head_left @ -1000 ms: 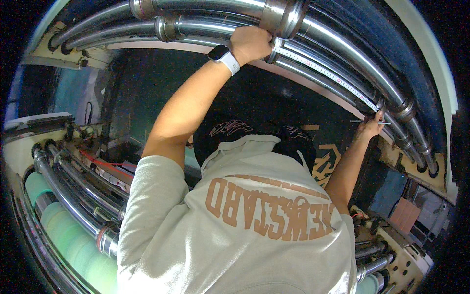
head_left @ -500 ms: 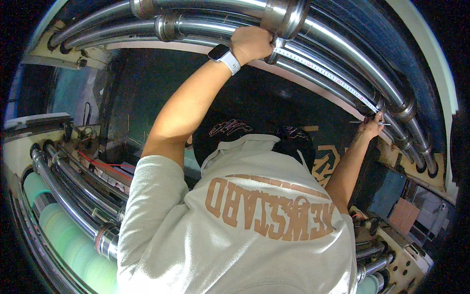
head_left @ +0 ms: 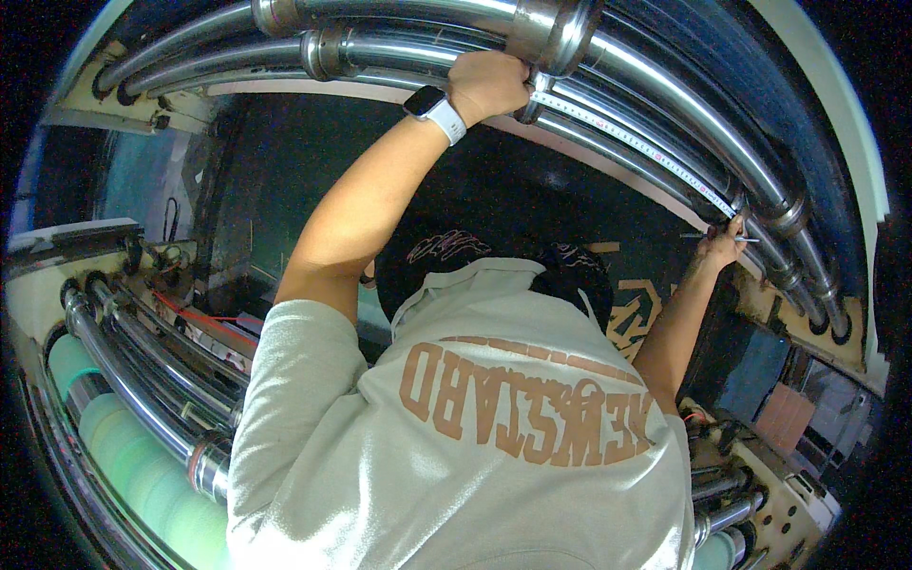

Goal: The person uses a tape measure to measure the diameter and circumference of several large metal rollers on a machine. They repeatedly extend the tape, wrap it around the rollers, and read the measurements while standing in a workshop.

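A white measuring tape [head_left: 657, 157] with dark and red marks stretches along the shiny metal bars at the upper right. My left hand [head_left: 489, 85], with a watch [head_left: 432, 109] at its wrist, is closed at the tape's left end, just under a wide metal collar [head_left: 559, 33]. Its fingertips are partly hidden. Over at the tape's right end, my right hand [head_left: 724, 245] is closed, fingertips at the tape beside a smaller collar [head_left: 787, 217]. A thin, pen-like rod [head_left: 746, 239] sticks out of that hand on both sides; its exact kind is unclear.
Long metal bars [head_left: 665, 90] arch across the top into a machine side plate [head_left: 845, 356]. Pale green rollers [head_left: 142, 465] and more bars lie at lower left. Below my arms is a dark surface [head_left: 294, 171], with tan cut pieces [head_left: 635, 313] near my right forearm.
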A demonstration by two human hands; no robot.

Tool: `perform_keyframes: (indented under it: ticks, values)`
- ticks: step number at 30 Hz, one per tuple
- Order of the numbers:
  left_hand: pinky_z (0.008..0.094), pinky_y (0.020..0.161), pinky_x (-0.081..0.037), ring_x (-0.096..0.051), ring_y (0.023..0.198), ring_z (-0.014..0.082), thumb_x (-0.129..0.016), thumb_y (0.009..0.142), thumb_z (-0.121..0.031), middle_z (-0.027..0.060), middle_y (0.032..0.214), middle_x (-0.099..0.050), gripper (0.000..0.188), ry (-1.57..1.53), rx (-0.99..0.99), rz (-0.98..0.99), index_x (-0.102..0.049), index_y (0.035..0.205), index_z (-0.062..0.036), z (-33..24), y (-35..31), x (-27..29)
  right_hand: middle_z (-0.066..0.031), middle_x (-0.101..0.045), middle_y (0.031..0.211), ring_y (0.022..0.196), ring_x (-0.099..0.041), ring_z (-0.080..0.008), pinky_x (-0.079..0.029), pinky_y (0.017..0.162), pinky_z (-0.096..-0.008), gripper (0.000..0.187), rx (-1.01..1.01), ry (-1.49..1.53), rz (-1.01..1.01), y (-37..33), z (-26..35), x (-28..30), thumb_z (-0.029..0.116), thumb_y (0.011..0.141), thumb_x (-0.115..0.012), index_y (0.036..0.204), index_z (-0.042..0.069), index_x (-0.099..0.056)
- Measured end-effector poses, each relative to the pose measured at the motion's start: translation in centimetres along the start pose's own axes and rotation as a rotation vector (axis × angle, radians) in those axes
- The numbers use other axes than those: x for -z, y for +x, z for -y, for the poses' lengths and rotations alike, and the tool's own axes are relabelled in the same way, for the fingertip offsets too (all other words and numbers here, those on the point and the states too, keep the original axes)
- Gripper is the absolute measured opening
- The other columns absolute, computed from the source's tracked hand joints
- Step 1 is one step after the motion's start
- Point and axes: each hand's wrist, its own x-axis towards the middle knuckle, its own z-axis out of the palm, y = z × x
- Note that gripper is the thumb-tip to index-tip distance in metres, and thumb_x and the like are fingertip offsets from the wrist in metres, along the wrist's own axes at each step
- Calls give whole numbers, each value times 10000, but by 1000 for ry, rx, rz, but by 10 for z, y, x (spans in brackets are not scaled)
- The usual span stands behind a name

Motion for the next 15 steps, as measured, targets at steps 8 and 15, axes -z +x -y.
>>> perform_keyframes:
  ticks: [8, 15]
  values:
    - [378, 649, -488, -606, 745, 277, -479, 728, -281, 103, 778, -629, 252, 18, 10, 3, -657, 818, -127, -1, 0, 1, -66, -572, 866, 680, -530, -177, -430, 539, -300, 305, 13, -26, -8, -9, 6, -3, 262, 748, -658, 937, 67, -520]
    - [385, 653, -484, -603, 758, 278, -476, 737, -294, 98, 783, -628, 256, -3, 6, 14, -656, 826, -135, 0, 0, 3, -36, -547, 759, 560, -489, -134, -384, 456, -255, 271, 5, -71, 27, -2, 4, 4, 256, 744, -661, 879, 78, -507]
